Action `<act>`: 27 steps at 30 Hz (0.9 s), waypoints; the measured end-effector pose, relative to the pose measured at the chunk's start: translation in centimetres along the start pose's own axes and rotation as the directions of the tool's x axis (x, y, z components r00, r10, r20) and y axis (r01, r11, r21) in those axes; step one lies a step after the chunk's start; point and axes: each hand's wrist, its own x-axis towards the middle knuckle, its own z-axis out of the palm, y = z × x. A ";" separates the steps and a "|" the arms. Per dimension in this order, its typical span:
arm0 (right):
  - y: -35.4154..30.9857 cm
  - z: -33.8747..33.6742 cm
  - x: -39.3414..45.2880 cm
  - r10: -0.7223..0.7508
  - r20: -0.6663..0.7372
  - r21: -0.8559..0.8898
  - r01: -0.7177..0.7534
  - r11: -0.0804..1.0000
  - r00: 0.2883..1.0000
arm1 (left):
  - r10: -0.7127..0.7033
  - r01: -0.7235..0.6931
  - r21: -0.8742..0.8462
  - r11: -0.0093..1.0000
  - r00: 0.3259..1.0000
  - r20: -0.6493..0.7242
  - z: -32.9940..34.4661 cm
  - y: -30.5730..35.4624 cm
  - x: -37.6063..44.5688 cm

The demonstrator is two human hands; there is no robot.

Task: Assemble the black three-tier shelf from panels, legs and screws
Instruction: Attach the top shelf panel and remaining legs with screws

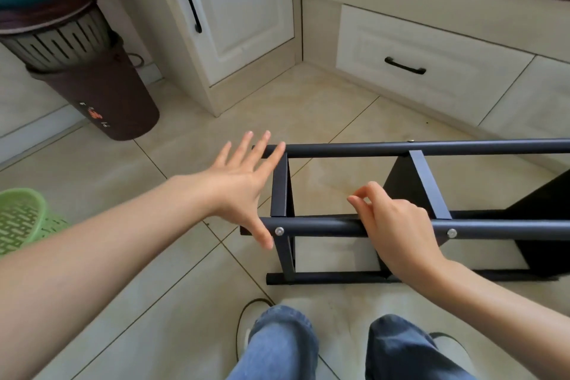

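My fingers [262,145] on the left hand [243,182] are spread straight and apart, tips reaching over the end of the far leg [431,147], thumb down by the end of the near leg [327,227]; they hold nothing. My right hand [391,225] rests across the near leg with its fingers loosely bent, thumb and forefinger close together, though I cannot tell if they pinch anything. The shelf [410,213] lies on its side on the floor [191,139] in front of my knees, panels standing edge-up between the legs, screws [279,231] already seated along the near leg. I judge the fastening mostly done, so this is the check-and-lift stage. Next I would need a firm hold on both ends to tip it upright without twisting the joints.
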 end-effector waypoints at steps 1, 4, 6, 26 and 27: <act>0.0 0.1 0.0 -0.008 -0.012 0.000 0.008 1.000 1.000 | -0.010 0.006 0.066 0.998 0.999 0.050 -0.7 0.3 0.4; 0.0 0.0 -0.2 -0.026 -0.035 0.024 0.027 0.999 0.999 | -0.068 0.046 0.118 0.992 0.979 0.191 -2.7 0.9 1.3; 0.0 0.1 -0.4 -0.047 -0.062 0.043 0.050 0.998 0.997 | -0.088 0.078 0.048 0.996 0.967 0.238 -3.6 0.9 1.4; 0.1 1.0 -0.7 -0.074 -0.151 0.066 0.085 0.994 0.986 | -0.292 0.088 -0.465 0.881 0.875 -0.387 4.2 3.1 3.8; 0.0 1.1 -0.8 -0.068 -0.142 0.065 0.078 0.995 0.987 | -0.284 0.059 -0.484 0.873 0.869 -0.406 4.4 3.1 3.7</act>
